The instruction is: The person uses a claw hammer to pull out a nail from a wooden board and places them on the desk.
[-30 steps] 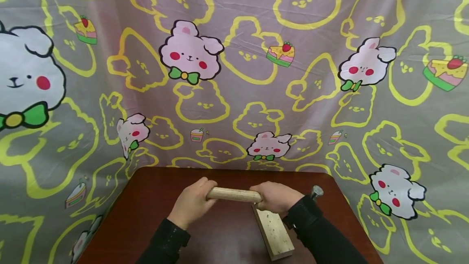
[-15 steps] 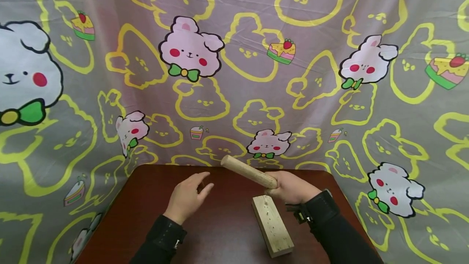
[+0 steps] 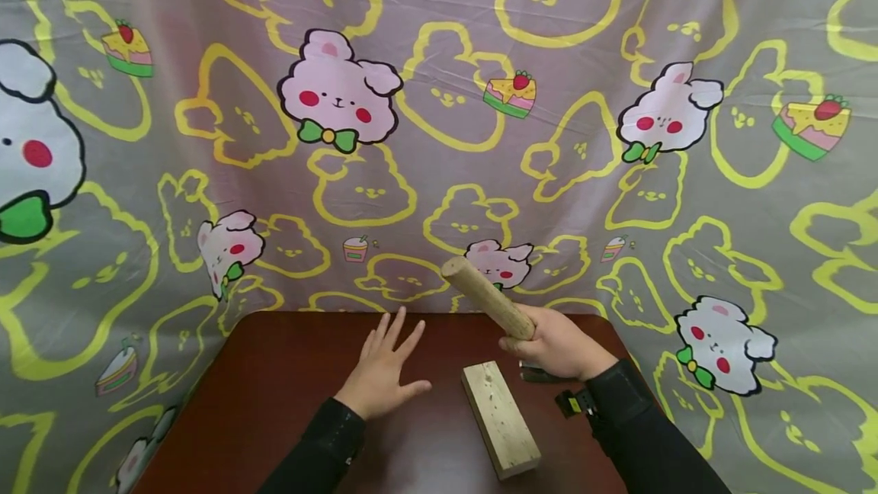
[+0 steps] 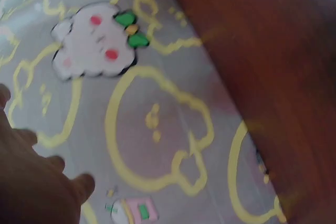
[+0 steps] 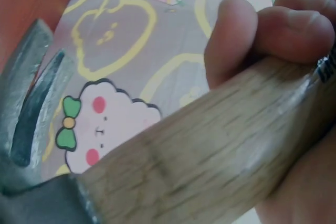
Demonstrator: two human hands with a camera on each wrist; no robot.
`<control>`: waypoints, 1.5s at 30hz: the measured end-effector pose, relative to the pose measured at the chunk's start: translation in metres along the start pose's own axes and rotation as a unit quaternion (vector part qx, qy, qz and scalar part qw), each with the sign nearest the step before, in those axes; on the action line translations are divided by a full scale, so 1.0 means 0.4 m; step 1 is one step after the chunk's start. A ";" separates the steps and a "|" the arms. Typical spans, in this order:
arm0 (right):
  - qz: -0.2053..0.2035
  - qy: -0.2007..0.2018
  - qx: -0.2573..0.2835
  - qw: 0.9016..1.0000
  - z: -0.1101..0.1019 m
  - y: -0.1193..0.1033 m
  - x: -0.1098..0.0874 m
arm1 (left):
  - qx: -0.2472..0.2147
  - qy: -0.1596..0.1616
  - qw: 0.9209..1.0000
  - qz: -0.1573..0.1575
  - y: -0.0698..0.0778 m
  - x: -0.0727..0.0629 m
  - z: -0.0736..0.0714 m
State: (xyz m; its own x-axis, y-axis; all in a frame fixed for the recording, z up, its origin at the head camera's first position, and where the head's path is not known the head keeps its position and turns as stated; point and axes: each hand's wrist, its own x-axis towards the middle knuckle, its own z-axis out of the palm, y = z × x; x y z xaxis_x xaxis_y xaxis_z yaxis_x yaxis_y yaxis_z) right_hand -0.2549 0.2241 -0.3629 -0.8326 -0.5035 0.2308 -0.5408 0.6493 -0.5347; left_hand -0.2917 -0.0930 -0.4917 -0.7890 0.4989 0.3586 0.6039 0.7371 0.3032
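My right hand (image 3: 559, 341) grips a claw hammer (image 3: 488, 299) by its wooden handle, close to the metal head. The handle's free end points up and to the left, over the table's back edge. In the right wrist view, fingers (image 5: 289, 35) curl round the handle, and the forked claw (image 5: 26, 108) shows at the left. My left hand (image 3: 380, 376) is held over the table with its fingers spread and nothing in it; its fingers also show in the left wrist view. Between the hands, nearer the right one, a wooden block (image 3: 501, 421) with small dark marks lies on the table.
The dark red-brown table (image 3: 274, 395) reaches back to a cloth backdrop (image 3: 439, 136) printed with cartoon rabbits and yellow outlines. This cloth also hangs along the left and right sides.
My left hand has let go of the hammer's handle and spread its fingers. My right hand has moved right, and the handle has swung from nearly level to tilted upward.
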 end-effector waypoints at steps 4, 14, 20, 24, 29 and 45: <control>-0.009 0.016 -0.001 1.000 -0.022 -0.016 -0.009 | 0.034 -0.004 0.999 0.017 0.016 0.016 0.070; -0.021 0.032 0.029 0.999 -0.039 -0.014 -0.033 | 0.062 -0.094 0.993 0.044 0.097 0.021 0.250; -0.008 0.038 0.040 0.998 -0.040 -0.015 -0.042 | 0.065 -0.138 0.987 0.057 0.105 0.016 0.315; -0.004 0.038 0.044 0.998 -0.041 -0.012 -0.049 | 0.083 -0.181 0.977 0.074 0.110 0.011 0.345; 0.010 0.033 0.056 0.998 -0.042 0.000 -0.064 | 0.081 -0.229 0.966 0.091 0.126 0.006 0.367; 0.024 0.024 0.069 0.997 -0.038 0.011 -0.061 | 0.060 -0.234 0.965 0.100 0.128 0.014 0.375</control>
State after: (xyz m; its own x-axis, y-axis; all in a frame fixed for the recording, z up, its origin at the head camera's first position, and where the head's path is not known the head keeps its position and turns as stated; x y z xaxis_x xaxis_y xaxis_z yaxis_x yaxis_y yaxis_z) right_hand -0.2389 0.2480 -0.3586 -0.8632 -0.4442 0.2399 -0.4824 0.5858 -0.6512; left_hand -0.2821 0.0158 -0.6066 -0.6396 0.7673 -0.0468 0.7544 0.6382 0.1537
